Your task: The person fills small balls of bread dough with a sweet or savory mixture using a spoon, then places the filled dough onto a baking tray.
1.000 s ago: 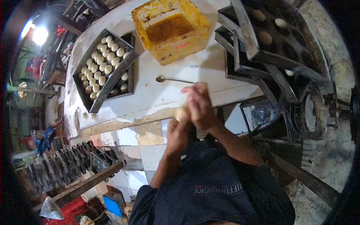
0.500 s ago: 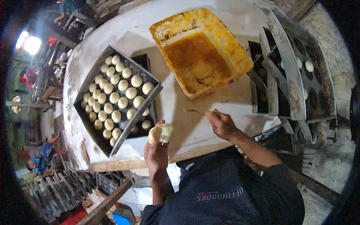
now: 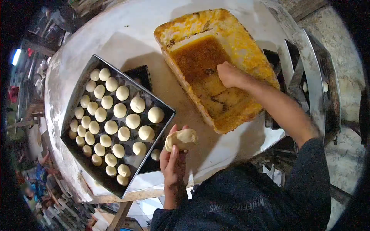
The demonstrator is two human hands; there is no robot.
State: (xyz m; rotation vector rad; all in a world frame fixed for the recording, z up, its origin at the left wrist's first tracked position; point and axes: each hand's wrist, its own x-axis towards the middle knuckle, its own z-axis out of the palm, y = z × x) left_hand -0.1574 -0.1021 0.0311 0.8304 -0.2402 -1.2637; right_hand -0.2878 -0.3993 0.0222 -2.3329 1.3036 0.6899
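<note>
My left hand (image 3: 173,159) grips a flattened, cupped piece of pale dough (image 3: 182,139) near the table's front edge. My right hand (image 3: 230,75) is closed on a spoon and reaches into a big yellow-stained tub (image 3: 252,57). Only the spoon's bowl (image 3: 209,71) shows, at the brown, grainy filling (image 3: 194,57) that lies in the tub; its handle is hidden by the fist. To the left of my left hand, a dark metal tray (image 3: 154,101) carries many round dough balls (image 3: 133,121) in rows.
Under that tray another dark tray (image 3: 142,75) sticks out. Metal trays (image 3: 314,69) are stacked at the right, some with dough balls. The pale table (image 3: 115,38) has a worn front edge. At the far left, a person (image 3: 39,179) appears blurred.
My right hand has moved up and away from me, taking the spoon into the tub. My left hand still holds the dough, now turned. The camera view has shifted.
</note>
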